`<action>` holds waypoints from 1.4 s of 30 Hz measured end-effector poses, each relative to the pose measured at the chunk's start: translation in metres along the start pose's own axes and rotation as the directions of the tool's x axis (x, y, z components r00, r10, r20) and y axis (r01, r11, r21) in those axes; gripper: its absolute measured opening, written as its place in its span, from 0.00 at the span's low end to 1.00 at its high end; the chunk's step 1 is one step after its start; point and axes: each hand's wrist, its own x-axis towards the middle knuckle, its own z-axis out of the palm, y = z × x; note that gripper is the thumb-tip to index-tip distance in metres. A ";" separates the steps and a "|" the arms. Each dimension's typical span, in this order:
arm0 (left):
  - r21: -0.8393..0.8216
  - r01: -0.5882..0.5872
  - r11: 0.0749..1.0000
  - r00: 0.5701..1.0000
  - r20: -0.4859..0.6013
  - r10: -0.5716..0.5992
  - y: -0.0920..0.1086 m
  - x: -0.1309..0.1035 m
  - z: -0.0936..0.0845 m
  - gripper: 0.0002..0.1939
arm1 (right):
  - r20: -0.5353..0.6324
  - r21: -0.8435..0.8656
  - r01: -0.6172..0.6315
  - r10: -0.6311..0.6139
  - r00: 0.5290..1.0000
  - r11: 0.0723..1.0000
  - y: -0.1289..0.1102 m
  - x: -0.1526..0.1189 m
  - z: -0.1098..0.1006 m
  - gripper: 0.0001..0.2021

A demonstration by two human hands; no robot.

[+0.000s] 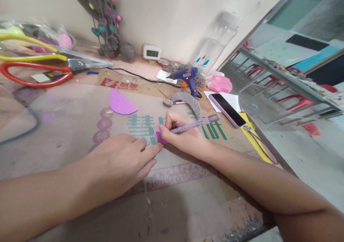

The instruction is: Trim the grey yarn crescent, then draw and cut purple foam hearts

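My right hand (182, 129) is closed around a pale purple pen (199, 123), its tip end pointing down and left, hidden by the fingers. Beneath those fingers lies a small magenta piece (160, 138), partly covered. My left hand (126, 159) rests flat with fingers stretched out, its index fingertip touching the edge of that piece; the thumb does not show clearly. Farther back on the sheet-covered work surface (72, 120) is a purple half-round piece (122, 103), apart from both hands. A grey yarn-wrapped crescent (188, 102) sits just behind my right hand.
Large scissors (67, 62) with red and yellow handles lie back left. A blue glue gun (188, 79), a clear bottle (215, 44), a small digital timer (152, 52) and pink crumpled material (219, 83) stand toward the wall. A phone (228, 109) lies near the right edge.
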 end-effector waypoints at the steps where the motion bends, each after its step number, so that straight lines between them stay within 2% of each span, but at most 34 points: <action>1: 0.004 0.000 1.000 1.000 -0.008 0.000 0.000 0.000 0.000 0.17 | 0.000 -0.018 0.004 -0.004 1.000 1.000 0.000 0.000 0.000 0.14; 4: 0.012 -0.001 1.000 1.000 -0.019 0.001 0.000 0.001 0.000 0.17 | -0.002 -0.066 0.012 -0.012 1.000 0.998 -0.001 -0.001 0.000 0.14; 12: 0.001 0.007 1.000 1.000 -0.013 -0.007 0.001 0.004 -0.003 0.16 | 0.043 0.026 -0.004 0.003 0.999 1.000 0.001 -0.001 0.003 0.16; 20: -0.013 0.007 1.000 1.000 -0.012 -0.007 0.000 0.002 -0.003 0.15 | 0.066 0.014 0.013 -0.014 0.998 1.000 0.001 0.001 0.000 0.15; 25: -0.004 0.001 1.000 1.000 -0.010 -0.001 -0.001 0.002 -0.002 0.16 | 0.059 0.033 0.020 -0.022 0.998 0.999 0.002 0.000 0.000 0.14; 31: -0.003 -0.008 1.000 0.999 -0.031 0.008 -0.002 0.000 0.002 0.17 | -0.028 -0.005 0.013 -0.014 1.000 1.000 0.006 0.000 -0.003 0.14; 42: -0.028 -0.018 0.999 0.998 -0.059 0.017 -0.001 0.001 0.000 0.16 | 0.014 -0.045 0.044 -0.043 0.999 0.998 0.001 -0.003 -0.004 0.15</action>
